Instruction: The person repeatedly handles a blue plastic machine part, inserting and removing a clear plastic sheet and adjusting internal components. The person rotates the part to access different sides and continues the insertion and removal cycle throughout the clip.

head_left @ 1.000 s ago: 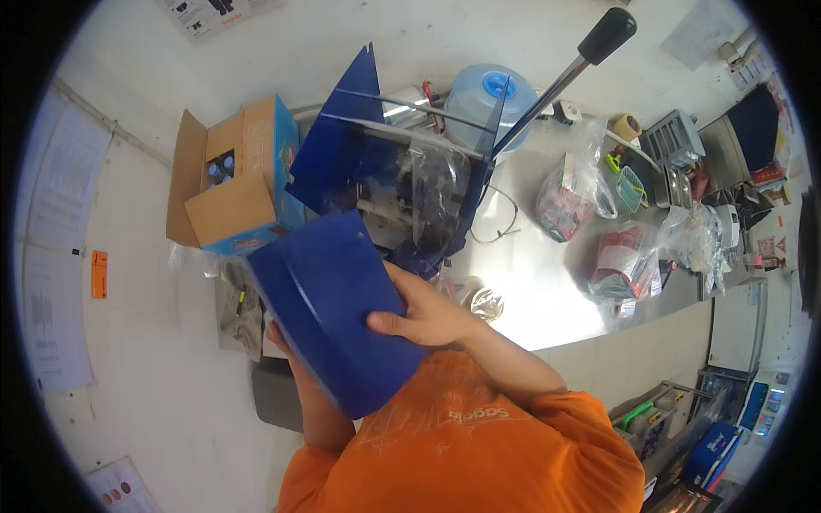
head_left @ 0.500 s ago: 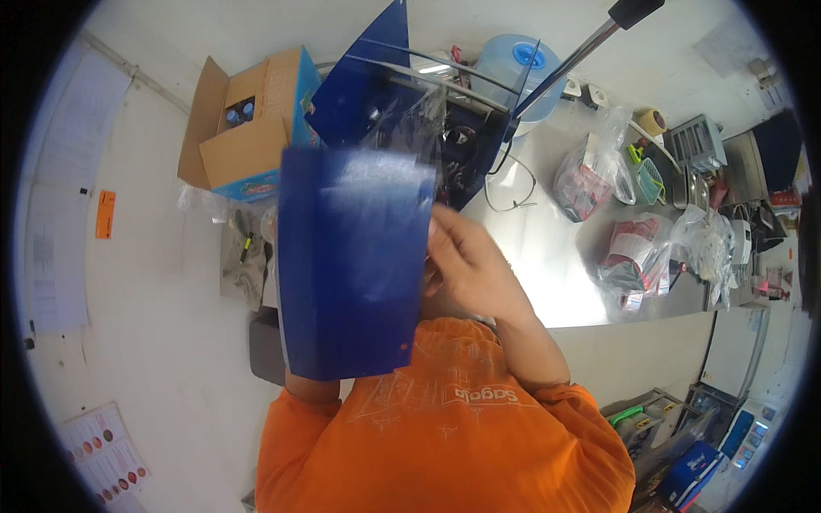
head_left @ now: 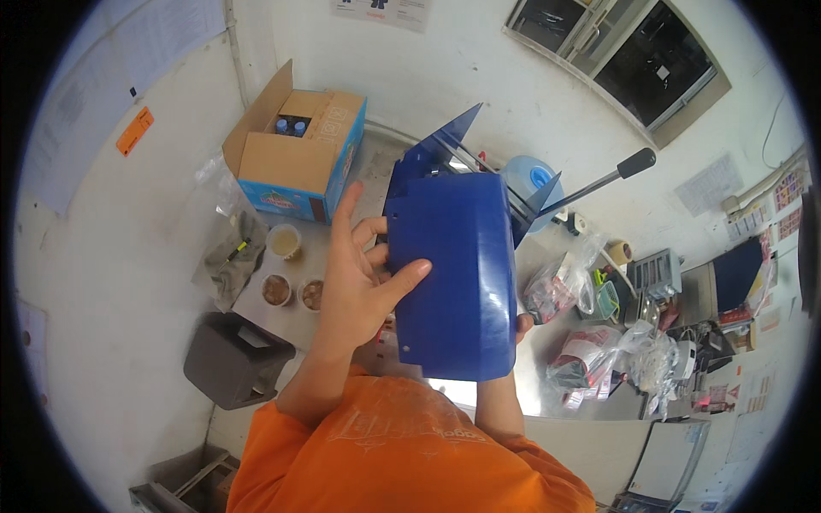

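A blue sheet-metal cover (head_left: 449, 278), bent along its length and with small holes at its left edge, is held up in front of my chest. My left hand (head_left: 363, 278) has it at the left edge, the thumb lying on the front face and two fingertips at the rim; the index finger points upward, apart. At the right edge the thumb of my right hand (head_left: 523, 327) shows; its other fingers are hidden behind the cover. Beyond the cover stands a blue machine (head_left: 425, 164) with metal rods and a black-tipped lever (head_left: 590, 188), partly hidden.
An opened blue cardboard box (head_left: 286, 158) with bottles stands at the back left. Nearer are several plastic cups (head_left: 276, 290), a grey cloth (head_left: 231, 261) and a dark grey bin (head_left: 231, 363). Bagged goods (head_left: 586, 355) lie on the right of the steel table, a water jug (head_left: 528, 179) behind.
The cover has been turned round, so its holed edge now faces left. My left hand has come into sight at that edge, while my right hand has gone mostly behind. The view has shifted.
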Tool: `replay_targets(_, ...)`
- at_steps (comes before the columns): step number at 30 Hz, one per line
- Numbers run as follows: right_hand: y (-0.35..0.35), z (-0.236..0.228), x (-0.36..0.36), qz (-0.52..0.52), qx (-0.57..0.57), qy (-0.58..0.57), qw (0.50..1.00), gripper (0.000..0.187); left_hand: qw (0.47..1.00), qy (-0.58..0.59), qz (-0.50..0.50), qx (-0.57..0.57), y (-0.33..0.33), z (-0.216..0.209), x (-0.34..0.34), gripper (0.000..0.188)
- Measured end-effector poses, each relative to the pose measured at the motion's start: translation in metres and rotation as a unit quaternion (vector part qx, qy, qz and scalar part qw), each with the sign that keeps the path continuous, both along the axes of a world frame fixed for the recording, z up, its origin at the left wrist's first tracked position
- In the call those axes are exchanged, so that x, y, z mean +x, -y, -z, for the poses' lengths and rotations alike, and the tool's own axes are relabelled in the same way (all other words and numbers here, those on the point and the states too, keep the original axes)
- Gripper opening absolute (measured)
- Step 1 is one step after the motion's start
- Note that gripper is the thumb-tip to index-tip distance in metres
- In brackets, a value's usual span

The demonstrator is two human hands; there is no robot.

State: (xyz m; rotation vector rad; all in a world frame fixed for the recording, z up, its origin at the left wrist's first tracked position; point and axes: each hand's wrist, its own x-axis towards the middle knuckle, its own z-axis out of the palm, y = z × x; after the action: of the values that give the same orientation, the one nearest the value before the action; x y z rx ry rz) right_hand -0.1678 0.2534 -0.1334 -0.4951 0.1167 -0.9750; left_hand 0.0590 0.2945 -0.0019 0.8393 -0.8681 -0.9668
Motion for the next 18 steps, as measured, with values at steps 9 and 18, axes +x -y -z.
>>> replay_targets(9, 0.013, 0.019, 0.044, 0.061, -0.016, 0.078, 0.995, 0.108, 1.0, 0.006, 0.016, -0.011, -0.014, -0.013, 0.028, 0.059)
replay_targets(18, -0.028, 0.038, 0.017, 0.115, 0.015, 0.016, 0.993, 0.108, 0.664, 0.707, 0.179, -0.165, -0.108, -0.13, 0.01, 0.036)
